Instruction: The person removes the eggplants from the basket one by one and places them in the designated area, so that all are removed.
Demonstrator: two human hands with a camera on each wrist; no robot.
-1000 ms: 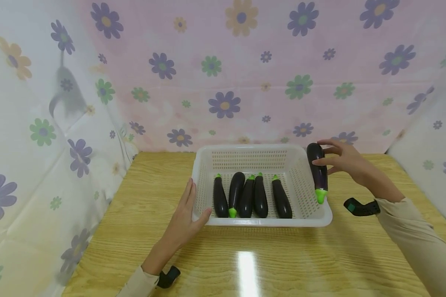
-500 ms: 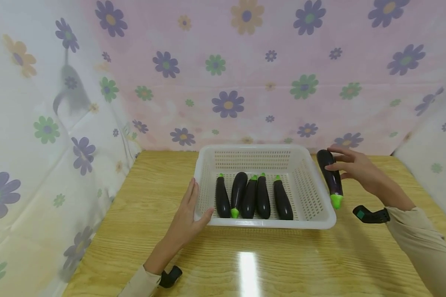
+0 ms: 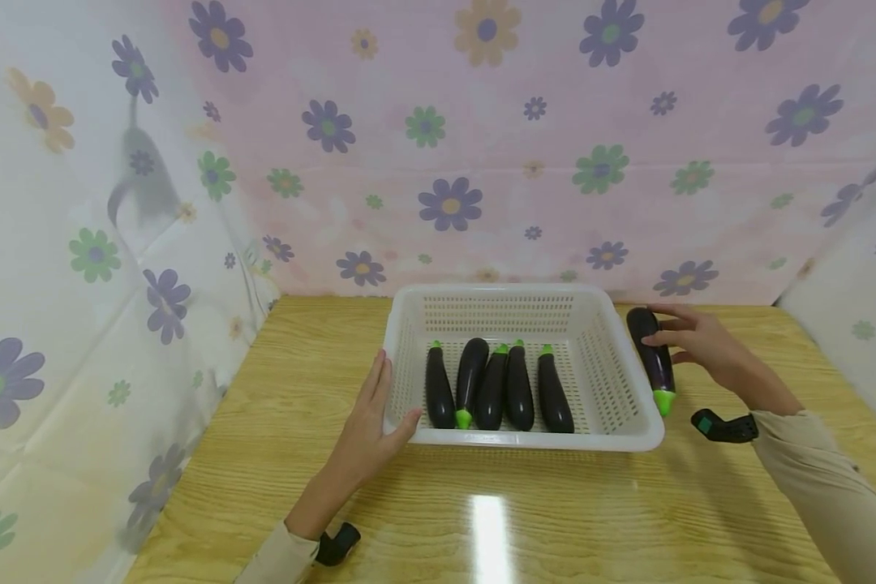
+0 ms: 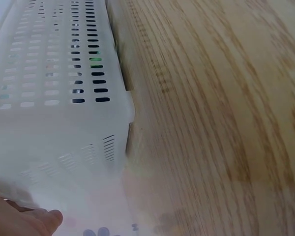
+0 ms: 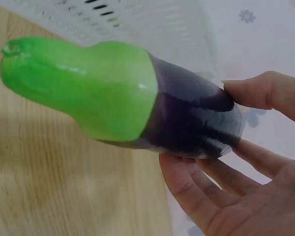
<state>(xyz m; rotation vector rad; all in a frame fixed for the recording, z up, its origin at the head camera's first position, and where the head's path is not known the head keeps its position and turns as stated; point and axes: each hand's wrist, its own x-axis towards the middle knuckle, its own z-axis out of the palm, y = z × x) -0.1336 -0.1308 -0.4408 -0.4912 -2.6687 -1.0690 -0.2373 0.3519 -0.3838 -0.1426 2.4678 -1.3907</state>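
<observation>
Here, the right hand [image 3: 706, 345] has its grip round an eggplant [image 3: 659, 367], thumb opposite fingers, just right of the white basket [image 3: 526, 440]. The left hand [image 3: 367, 432] lies unclenched, fingers nearly straight against the basket's left side.

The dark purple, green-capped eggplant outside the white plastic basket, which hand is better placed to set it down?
Likely the right hand: its fingers hold that eggplant right of the basket, while the left hand is at the basket's left end.
</observation>
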